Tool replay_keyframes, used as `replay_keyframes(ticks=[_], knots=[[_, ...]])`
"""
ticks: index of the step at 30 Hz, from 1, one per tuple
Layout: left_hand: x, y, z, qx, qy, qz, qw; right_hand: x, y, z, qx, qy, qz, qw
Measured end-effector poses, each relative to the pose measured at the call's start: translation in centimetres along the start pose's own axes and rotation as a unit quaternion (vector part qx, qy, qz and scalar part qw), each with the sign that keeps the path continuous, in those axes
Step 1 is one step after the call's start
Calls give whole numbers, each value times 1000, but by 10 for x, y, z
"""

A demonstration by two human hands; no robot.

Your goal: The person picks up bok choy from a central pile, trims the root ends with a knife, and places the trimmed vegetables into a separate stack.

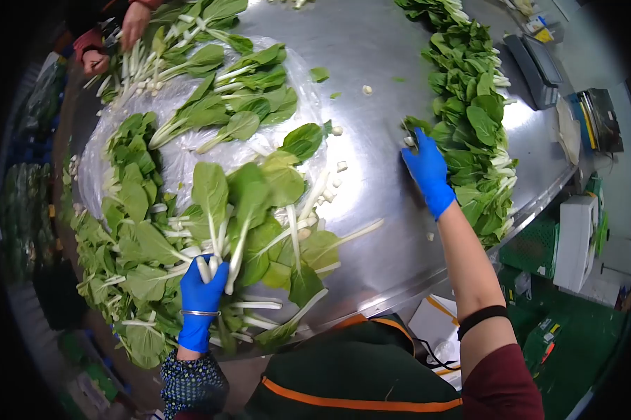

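Observation:
My left hand (203, 280), in a blue glove, is closed around the white stems of a bok choy (214, 203) above a leafy heap. Loose bok choy leaves (305, 283) lie beside it on the metal table. My right hand (427, 171), also gloved in blue, is at the left edge of a long row of bok choy (480, 119). Its thumb and fingers close around something small and partly dark, with a bit of white and green by the fingertips; I cannot make out what it is.
Clear plastic sheeting (305, 77) lies under more bok choy. Cut stem ends (333, 183) are scattered on the steel table (371, 56). Another person's hands (135, 24) work on greens at the upper left. A scale (535, 68) stands at the right; a green crate (532, 245) is below the table edge.

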State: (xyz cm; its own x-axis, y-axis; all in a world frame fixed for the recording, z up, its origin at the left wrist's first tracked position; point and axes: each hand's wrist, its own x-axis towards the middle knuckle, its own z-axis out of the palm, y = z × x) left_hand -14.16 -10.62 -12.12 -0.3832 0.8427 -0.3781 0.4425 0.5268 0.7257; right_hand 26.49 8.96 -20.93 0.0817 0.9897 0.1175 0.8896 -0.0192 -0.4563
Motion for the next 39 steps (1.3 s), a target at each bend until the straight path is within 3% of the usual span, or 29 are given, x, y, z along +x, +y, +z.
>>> replay_keyframes(ticks=[1,2,4,6,8,10,11,12,14,16,18,19,20,21,23,24,27,30,32,34,35,36,38,39], knots=[[-1,-1,0,9,-4,12,1000,4,3,9,-24,6,-8,1000],[-7,10,1,0,8,0,1000,3,-1,12,-26,-45,-10,999],[-14,22,2,-44,29,0,999,-15,-67,-25,108,-341,-13,934],[-20,36,1,-119,6,-10,993,-61,-139,-61,311,-430,185,827],[-25,55,2,-179,-58,-47,981,-104,-173,-64,417,-291,-50,860],[-29,73,10,-222,-95,-21,970,-123,-204,-68,379,-212,-179,883],[-34,91,5,-296,-175,-92,934,-125,-211,-70,372,-167,-220,886],[-35,96,2,-297,-177,-90,934,-130,-209,-71,370,-165,-220,887],[-39,100,-3,-366,-262,-63,890,-139,-206,-72,464,-201,-101,857],[-48,101,4,-171,-226,168,944,-152,-210,-87,463,-196,-89,860],[-58,96,14,-181,-196,219,939,-164,-214,-106,484,-308,196,795],[-61,92,15,-180,-197,218,939,-167,-213,-113,482,-330,223,780],[-64,88,16,-212,-189,144,948,-173,-209,-112,482,-330,225,779],[-69,84,16,-241,-179,66,952,-181,-204,-109,472,-254,108,837],[-74,83,10,-213,-185,65,957,-186,-187,-105,380,-113,-149,906],[-77,85,8,-187,-191,69,961,-183,-190,-110,381,-115,-145,906],[-85,87,9,-182,-214,86,956,-173,-202,-126,183,-191,-238,934],[-89,96,-1,-177,-276,117,938,-168,-201,-108,209,-203,-248,924],[-89,97,-9,-199,-291,66,933,-170,-192,-102,163,-189,-236,939],[-86,93,-12,-177,-269,36,946,-175,-199,-101,426,-244,-92,866],[-85,92,-12,-184,-269,31,945,-180,-198,-116,400,-352,21,846],[-84,92,-12,-190,-269,30,944,-186,-210,-117,464,-323,-4,825],[-77,87,-15,-159,-272,39,948,-185,-217,-114,465,-405,57,785],[-73,86,-19,-62,-256,107,959,-183,-214,-105,388,-421,103,814]])
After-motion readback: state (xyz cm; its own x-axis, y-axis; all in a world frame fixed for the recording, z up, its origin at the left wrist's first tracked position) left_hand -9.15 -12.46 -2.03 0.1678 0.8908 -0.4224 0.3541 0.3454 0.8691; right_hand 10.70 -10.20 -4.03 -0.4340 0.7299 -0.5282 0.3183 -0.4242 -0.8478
